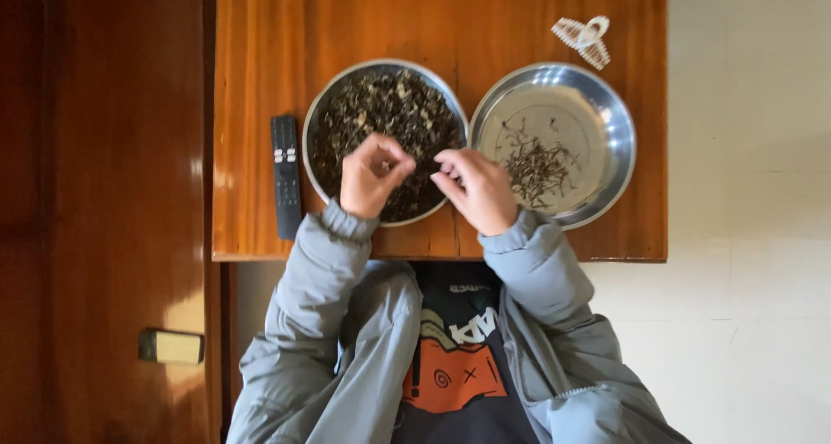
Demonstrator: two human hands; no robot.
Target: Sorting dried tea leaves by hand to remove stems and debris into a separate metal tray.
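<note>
Two hands, left hand and right hand, are pinched on dried leaves at frame centre; sorting is judged under way, stems collected right.

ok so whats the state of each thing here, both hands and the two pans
left hand: over the left pan, fingertips pinched, whether on a piece cannot be told
right hand: at the left pan's right edge, fingertips pinched
left pan: nearly full of dark dried leaves
right pan: mostly bare, small pile of thin stems
remote control: flat, untouched
hair clip: lying untouched
</note>
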